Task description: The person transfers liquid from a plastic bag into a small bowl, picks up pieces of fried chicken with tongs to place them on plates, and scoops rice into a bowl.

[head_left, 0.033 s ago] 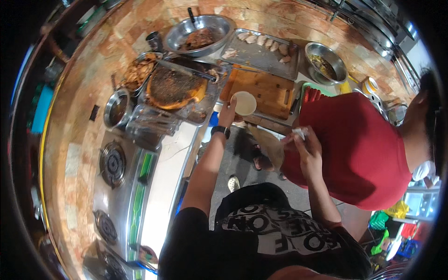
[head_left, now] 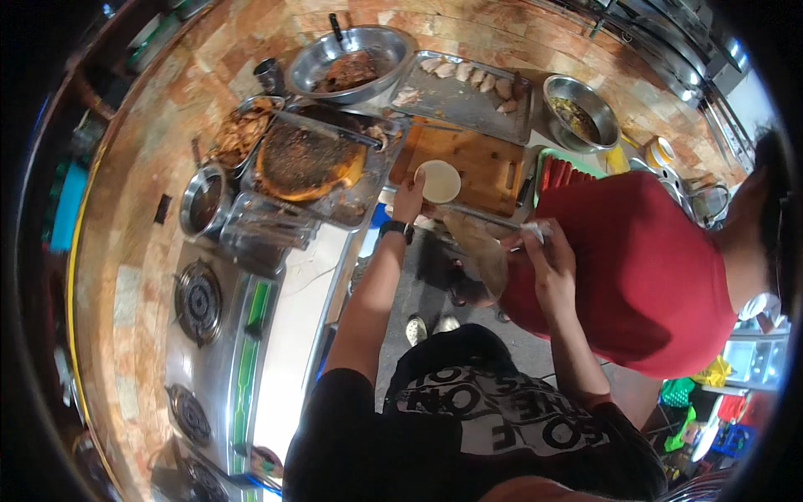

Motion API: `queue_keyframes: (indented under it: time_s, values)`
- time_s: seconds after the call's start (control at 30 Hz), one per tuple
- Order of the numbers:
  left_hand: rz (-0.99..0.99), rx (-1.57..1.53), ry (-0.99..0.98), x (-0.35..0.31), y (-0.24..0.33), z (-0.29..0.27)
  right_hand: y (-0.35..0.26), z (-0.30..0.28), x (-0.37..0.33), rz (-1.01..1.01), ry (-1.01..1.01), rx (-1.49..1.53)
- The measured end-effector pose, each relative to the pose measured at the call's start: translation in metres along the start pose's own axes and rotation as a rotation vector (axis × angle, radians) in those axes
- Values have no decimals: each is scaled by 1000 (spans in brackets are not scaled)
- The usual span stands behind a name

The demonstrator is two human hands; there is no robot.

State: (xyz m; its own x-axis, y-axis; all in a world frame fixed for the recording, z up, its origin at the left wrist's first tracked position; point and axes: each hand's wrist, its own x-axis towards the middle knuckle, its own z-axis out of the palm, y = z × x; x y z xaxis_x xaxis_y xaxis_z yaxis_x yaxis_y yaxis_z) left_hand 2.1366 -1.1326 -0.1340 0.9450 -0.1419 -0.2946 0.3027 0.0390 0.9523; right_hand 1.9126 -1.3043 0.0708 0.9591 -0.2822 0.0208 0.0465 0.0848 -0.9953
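the left hand [head_left: 408,199] is clasping a pale round container [head_left: 440,181] — which is being held near the wooden cutting board [head_left: 485,165] — and the right hand [head_left: 552,258] is pinching a crumpled white wad [head_left: 542,229].

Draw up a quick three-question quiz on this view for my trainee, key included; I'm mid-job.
1. Multiple choice: what does the person's left grip hold?
A) a ladle
B) a round whitish container
C) a spatula

2. True or false: the person's right grip holds a crumpled white wad.

3. Fill in the blank: on the far side of the wooden cutting board, pale food pieces lie on a ____.

Key: 1. B. 2. True. 3. Metal tray.
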Motion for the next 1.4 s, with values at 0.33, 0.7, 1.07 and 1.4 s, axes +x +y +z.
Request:
queue_keyframes:
  time_s: [0.33,0.7,1.07,1.4]
  values:
    - [22,474,-70,106,17,33,39,25,151,-196,222,-46]
    - [-76,30,-473,123,99,55,39,27,202,-111,392,92]
    - [354,148,-539,122,140,82,38,6,197,-147,479,455]
    - [1005,564,-590,95,148,118,106,-18,213,-83,409,-465]
